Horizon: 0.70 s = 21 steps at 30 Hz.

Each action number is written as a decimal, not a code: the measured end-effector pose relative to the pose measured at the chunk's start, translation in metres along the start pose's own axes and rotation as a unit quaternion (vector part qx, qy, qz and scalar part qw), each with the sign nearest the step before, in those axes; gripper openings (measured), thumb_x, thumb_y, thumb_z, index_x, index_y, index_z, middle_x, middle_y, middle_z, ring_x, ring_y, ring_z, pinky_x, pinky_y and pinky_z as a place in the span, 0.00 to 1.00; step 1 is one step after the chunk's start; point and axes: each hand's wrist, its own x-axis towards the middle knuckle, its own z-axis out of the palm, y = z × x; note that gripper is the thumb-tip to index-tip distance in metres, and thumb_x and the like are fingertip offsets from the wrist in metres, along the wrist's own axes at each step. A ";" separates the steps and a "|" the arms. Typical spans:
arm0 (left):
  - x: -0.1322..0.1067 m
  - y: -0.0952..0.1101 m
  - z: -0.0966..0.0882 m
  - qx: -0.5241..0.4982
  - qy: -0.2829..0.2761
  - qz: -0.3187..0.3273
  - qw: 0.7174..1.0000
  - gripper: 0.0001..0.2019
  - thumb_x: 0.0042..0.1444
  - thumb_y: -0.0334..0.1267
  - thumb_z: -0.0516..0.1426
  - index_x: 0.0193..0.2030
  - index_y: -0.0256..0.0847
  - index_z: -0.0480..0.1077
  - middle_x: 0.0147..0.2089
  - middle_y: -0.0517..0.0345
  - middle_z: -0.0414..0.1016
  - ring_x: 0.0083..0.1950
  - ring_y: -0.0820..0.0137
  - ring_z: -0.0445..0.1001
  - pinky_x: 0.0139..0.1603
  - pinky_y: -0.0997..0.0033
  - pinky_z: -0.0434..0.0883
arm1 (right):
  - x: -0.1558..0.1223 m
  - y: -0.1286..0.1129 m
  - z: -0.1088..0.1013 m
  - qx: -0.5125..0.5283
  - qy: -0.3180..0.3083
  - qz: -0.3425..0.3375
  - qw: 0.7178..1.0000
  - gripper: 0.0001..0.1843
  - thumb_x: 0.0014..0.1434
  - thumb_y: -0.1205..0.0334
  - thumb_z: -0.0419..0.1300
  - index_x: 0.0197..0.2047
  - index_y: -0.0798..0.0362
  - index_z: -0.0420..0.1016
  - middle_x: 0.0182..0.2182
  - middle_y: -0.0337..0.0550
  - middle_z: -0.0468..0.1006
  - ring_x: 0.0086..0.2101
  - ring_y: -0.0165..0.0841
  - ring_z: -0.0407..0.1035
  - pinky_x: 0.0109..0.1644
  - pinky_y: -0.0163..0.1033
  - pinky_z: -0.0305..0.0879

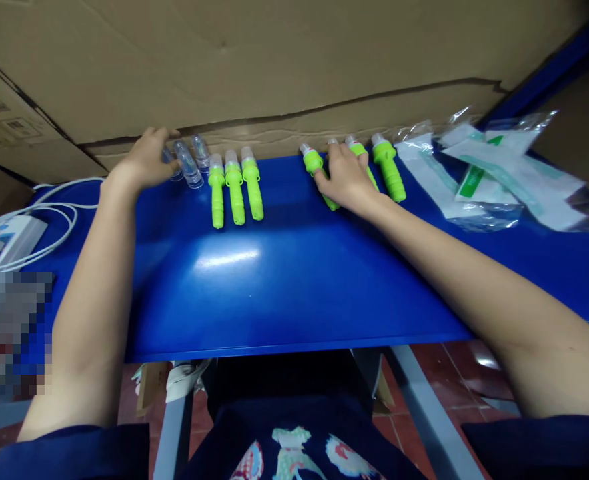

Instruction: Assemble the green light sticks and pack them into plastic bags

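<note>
Where its fingertips curl down onto the clear caps (190, 167), the left hand (147, 162) touches the nearest one, but I cannot tell whether its grip closes on it, since the thumb is hidden. The right hand (347, 179) lies flat and loose over four green pieces (389, 170), grasping none. It covers much of the middle two, and its thumb rests by the leftmost. Between the hands a row (235, 187) of three more lies side by side, pale tips toward the cardboard (274, 60). All of it sits at the far edge of the blue surface (294, 280). By my judgement the row looks finished, the four at the right hand unsorted, the caps loose. Packets (494, 177) lie to the right and a white cable (59, 220) to the left, where a blurred patch hides whatever is beside it.
</note>
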 end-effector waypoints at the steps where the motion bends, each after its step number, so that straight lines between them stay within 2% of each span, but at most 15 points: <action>1: 0.001 -0.001 0.001 0.002 0.000 0.000 1.000 0.35 0.64 0.26 0.61 0.76 0.25 0.59 0.73 0.35 0.64 0.75 0.51 0.66 0.77 0.55 0.62 | 0.000 -0.001 0.000 0.000 -0.003 -0.002 1.000 0.23 0.71 0.58 0.50 0.63 0.61 0.65 0.62 0.71 0.71 0.65 0.62 0.63 0.68 0.70 0.54; 6: 0.003 -0.003 0.006 0.009 0.006 0.015 1.000 0.32 0.64 0.29 0.61 0.75 0.29 0.64 0.70 0.36 0.70 0.71 0.51 0.70 0.75 0.53 0.65 | 0.007 -0.004 0.001 -0.003 0.005 -0.021 1.000 0.23 0.73 0.57 0.48 0.64 0.61 0.67 0.63 0.70 0.70 0.64 0.62 0.64 0.68 0.71 0.54; 12: 0.003 -0.001 0.004 0.037 0.018 0.042 0.998 0.27 0.62 0.34 0.61 0.69 0.37 0.74 0.71 0.40 0.69 0.75 0.47 0.63 0.77 0.45 0.62 | 0.015 -0.005 0.011 -0.009 0.005 -0.022 1.000 0.28 0.73 0.57 0.47 0.69 0.63 0.67 0.61 0.70 0.73 0.64 0.64 0.64 0.66 0.71 0.55; 17: -0.009 0.019 0.001 0.076 0.032 0.023 0.996 0.29 0.65 0.35 0.61 0.72 0.33 0.69 0.70 0.39 0.72 0.75 0.42 0.66 0.75 0.39 0.64 | 0.015 -0.003 0.010 -0.009 -0.007 -0.029 1.000 0.28 0.75 0.54 0.46 0.68 0.62 0.69 0.56 0.67 0.78 0.62 0.62 0.65 0.64 0.67 0.57; 21: -0.013 0.029 0.006 0.090 0.022 0.017 0.996 0.22 0.67 0.32 0.58 0.67 0.37 0.75 0.67 0.42 0.75 0.70 0.45 0.73 0.70 0.47 0.70 | 0.008 -0.014 0.000 -0.048 -0.019 -0.042 0.998 0.27 0.76 0.51 0.46 0.63 0.64 0.71 0.51 0.67 0.79 0.59 0.60 0.67 0.61 0.62 0.57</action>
